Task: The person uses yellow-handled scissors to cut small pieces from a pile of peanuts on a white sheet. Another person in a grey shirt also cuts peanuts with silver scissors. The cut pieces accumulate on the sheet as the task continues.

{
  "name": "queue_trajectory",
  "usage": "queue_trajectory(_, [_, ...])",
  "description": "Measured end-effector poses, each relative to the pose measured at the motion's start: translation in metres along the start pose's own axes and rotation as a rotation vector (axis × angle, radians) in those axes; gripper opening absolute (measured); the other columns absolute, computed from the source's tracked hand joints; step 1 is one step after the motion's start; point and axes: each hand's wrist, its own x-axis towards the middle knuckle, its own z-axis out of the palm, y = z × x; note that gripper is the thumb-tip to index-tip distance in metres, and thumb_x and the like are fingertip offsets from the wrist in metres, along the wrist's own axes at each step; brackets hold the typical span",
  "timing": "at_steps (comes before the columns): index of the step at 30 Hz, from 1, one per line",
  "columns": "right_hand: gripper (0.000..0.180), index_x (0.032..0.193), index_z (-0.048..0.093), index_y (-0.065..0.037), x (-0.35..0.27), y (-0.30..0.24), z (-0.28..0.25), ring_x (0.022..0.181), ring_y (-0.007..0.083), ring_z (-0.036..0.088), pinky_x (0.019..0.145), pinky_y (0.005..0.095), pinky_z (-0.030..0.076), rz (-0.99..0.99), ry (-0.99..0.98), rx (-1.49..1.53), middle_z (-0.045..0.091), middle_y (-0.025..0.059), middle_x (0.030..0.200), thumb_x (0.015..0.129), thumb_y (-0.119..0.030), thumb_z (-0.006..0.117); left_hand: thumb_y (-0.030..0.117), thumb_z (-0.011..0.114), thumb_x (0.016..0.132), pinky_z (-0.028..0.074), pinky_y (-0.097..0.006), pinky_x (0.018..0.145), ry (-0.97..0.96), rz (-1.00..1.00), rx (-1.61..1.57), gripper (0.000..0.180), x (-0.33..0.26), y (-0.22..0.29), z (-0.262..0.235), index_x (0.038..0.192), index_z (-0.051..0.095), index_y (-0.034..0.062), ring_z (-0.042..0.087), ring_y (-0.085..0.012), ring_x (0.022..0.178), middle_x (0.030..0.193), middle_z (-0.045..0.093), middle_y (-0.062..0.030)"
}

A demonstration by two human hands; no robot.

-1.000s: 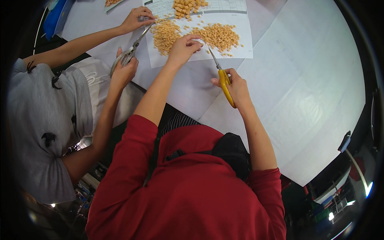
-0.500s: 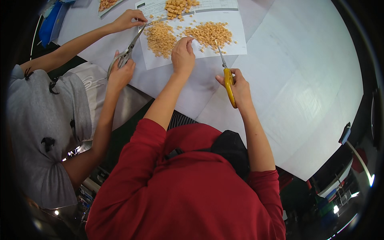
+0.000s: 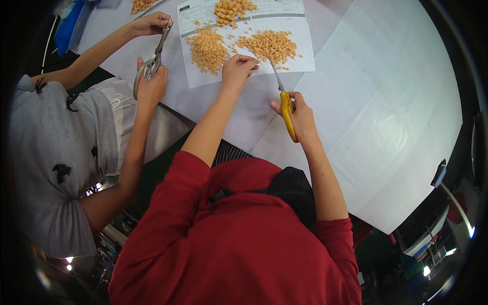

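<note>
Yellow-handled scissors point(image 3: 286, 116) are gripped in my right hand point(image 3: 304, 121). Their metal blades point away from me, with the tips by the near edge of a pile of small orange cubes point(image 3: 269, 44). My left hand point(image 3: 238, 73) is closed in a pinch just left of the blade tips. Whatever sits between its fingertips is too small to make out. Left of that pile lies a second heap of fine orange bits point(image 3: 208, 51), and beyond both is a pile of larger orange cubes point(image 3: 231, 11). All three rest on a printed paper sheet point(image 3: 195, 79).
At my left, a co-worker in grey holds metal scissors point(image 3: 152, 65) near the sheet's left edge, the other hand point(image 3: 152, 24) at the blade tips. A blue bin point(image 3: 70, 30) stands far left. The white table point(image 3: 381, 112) extends right, with a dark clip-like object point(image 3: 438, 173) at its edge.
My left hand has shifted slightly right, toward the blade tips. My scissors have come a little nearer and left. The co-worker's hands and scissors have moved left, away from the fine heap.
</note>
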Motion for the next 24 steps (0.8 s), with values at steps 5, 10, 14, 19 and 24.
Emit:
queue_trajectory(5, [0.070, 0.119, 0.049, -0.001, -0.004, 0.000, 0.009, 0.086, 0.0332, 0.066, 0.076, 0.0393, 0.051, -0.107, 0.036, -0.108, 0.066, 0.0204, 0.093, 0.077, -0.053, 0.071, 0.011, 0.066, 0.087, 0.052, -0.029, 0.077, -0.054, -0.195, -0.469, 0.024, -0.006, 0.009, 0.000, 0.109, 0.060, 0.0058, 0.062, -0.0144, 0.091, 0.099, 0.065, -0.0028])
queue_trajectory(10, [0.069, 0.118, 0.049, -0.001, -0.008, -0.005, 0.009, 0.088, 0.0348, 0.065, 0.075, 0.0411, 0.051, -0.169, 0.089, -0.208, 0.066, 0.0198, 0.096, 0.078, -0.053, 0.070, 0.010, 0.065, 0.088, 0.052, -0.033, 0.081, -0.065, -0.229, -0.573, 0.023, -0.011, 0.011, 0.005, 0.109, 0.059, 0.0067, 0.063, -0.0163, 0.090, 0.097, 0.065, -0.0037])
queue_trajectory(14, [0.068, 0.117, 0.049, -0.002, -0.010, -0.008, 0.007, 0.089, 0.0363, 0.065, 0.074, 0.0429, 0.051, -0.183, 0.115, -0.245, 0.066, 0.0196, 0.097, 0.077, -0.053, 0.070, 0.011, 0.064, 0.089, 0.051, -0.034, 0.082, -0.071, -0.241, -0.571, 0.022, -0.018, 0.012, 0.007, 0.110, 0.060, 0.0070, 0.062, -0.0165, 0.092, 0.098, 0.065, -0.0032])
queue_trajectory(19, [0.068, 0.115, 0.050, -0.002, -0.011, -0.008, 0.007, 0.088, 0.0368, 0.065, 0.073, 0.0436, 0.051, -0.184, 0.130, -0.263, 0.065, 0.0201, 0.098, 0.077, -0.054, 0.070, 0.012, 0.063, 0.089, 0.051, -0.035, 0.082, -0.069, -0.229, -0.550, 0.020, -0.022, 0.011, 0.008, 0.108, 0.061, 0.0074, 0.061, -0.0159, 0.093, 0.100, 0.065, -0.0027])
queue_trajectory(24, [0.068, 0.116, 0.049, -0.001, -0.010, -0.009, 0.010, 0.088, 0.0372, 0.065, 0.073, 0.0437, 0.051, -0.195, 0.127, -0.264, 0.065, 0.0210, 0.097, 0.078, -0.054, 0.069, 0.013, 0.063, 0.089, 0.049, -0.035, 0.083, -0.010, -0.228, -0.581, 0.019, -0.024, 0.008, 0.013, 0.108, 0.061, 0.0082, 0.060, -0.0153, 0.095, 0.102, 0.064, -0.0016])
